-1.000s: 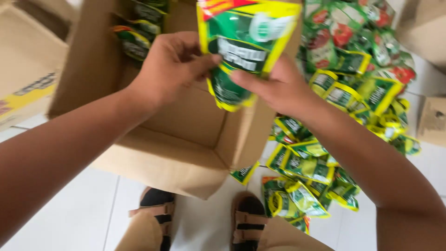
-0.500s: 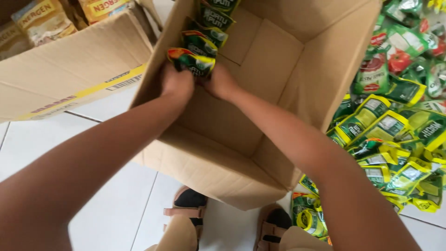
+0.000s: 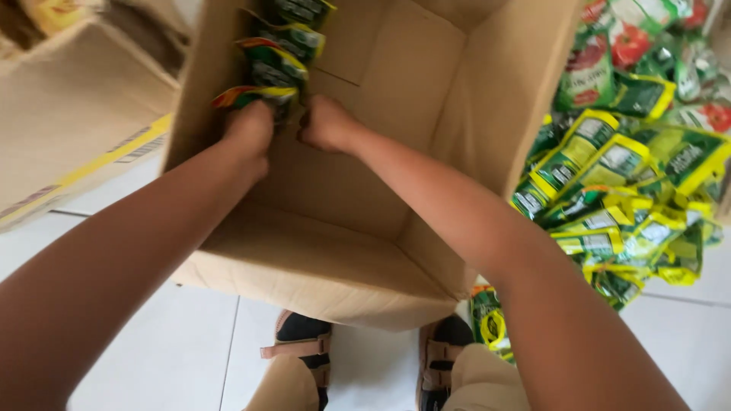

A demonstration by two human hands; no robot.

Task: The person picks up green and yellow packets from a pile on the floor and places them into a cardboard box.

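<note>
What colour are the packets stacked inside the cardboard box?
The packets are mostly dark green with yellow edges and a little red, seen in the head view.

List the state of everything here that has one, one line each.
Cardboard box: open, flaps up, mostly unfilled.
Row of sachets: standing along the box's left wall.
Left hand: closed on the nearest sachet.
Right hand: closed beside it.
Sachet pile: loose on the floor.
</note>
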